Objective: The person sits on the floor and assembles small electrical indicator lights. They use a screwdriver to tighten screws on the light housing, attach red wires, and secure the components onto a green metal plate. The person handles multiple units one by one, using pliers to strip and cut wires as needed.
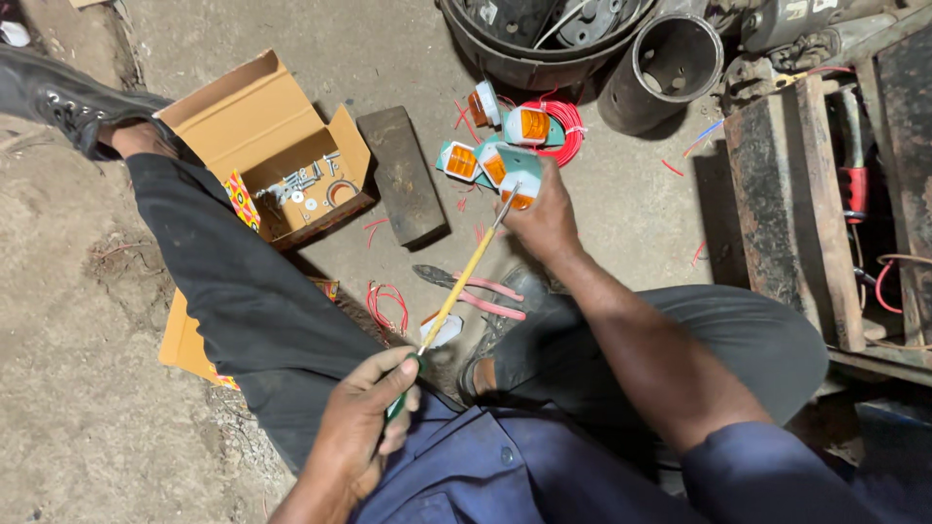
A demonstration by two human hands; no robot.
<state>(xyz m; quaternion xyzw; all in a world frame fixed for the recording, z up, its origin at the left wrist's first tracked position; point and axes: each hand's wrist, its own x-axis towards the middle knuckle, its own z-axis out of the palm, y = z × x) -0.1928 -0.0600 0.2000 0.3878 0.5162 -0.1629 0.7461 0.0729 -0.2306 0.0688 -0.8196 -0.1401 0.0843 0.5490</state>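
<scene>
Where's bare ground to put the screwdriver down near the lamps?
Bare concrete lies right of the right hand, between the red wire coil and the rusty metal frame. More lies above the dark block. Crowded: the amber lamps and around the pliers.

Left hand curled closed low near the torso, right hand closed, arm extended forward

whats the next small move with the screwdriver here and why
Probably seat the tip squarely in the lamp and turn. The left hand grips the screwdriver by its green handle, and its tip already reaches the small orange lamp held up in the right hand. Whether the tip sits in a screw head is too small to tell.
</scene>
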